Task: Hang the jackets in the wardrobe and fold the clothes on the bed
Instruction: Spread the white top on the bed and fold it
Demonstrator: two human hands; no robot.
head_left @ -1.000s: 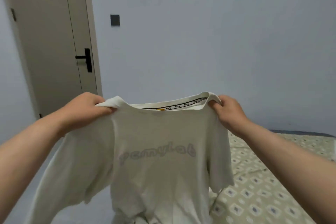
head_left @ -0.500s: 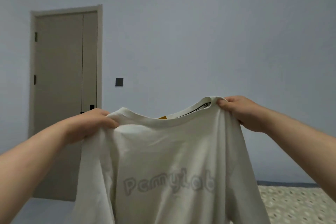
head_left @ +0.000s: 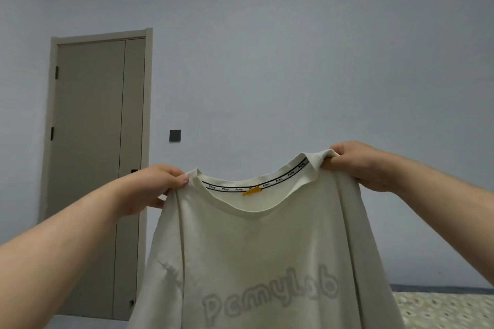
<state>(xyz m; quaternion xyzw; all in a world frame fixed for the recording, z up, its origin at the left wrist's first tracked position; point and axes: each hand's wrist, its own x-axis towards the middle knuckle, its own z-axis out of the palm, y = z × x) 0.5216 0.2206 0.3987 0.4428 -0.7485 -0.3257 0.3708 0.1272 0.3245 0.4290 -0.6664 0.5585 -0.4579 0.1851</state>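
A cream T-shirt (head_left: 262,254) with pale "PemyLab" lettering hangs in the air in front of me, its front facing me and its neck opening at the top. My left hand (head_left: 149,189) pinches its left shoulder beside the collar. My right hand (head_left: 361,165) grips its right shoulder, a little higher. A small yellow tag shows inside the collar. The shirt's lower part runs out of the bottom of the frame. The bed (head_left: 443,310) with a patterned cover shows at the lower right, mostly hidden by the shirt.
A shut beige door (head_left: 93,168) stands in the wall at the left. A dark wall switch (head_left: 175,135) sits to its right. A plain pale wall fills the rest of the view.
Both hands have lifted the shirt higher and spread it, and my view has tilted up. The bed has dropped almost out of frame and the whole door top now shows.
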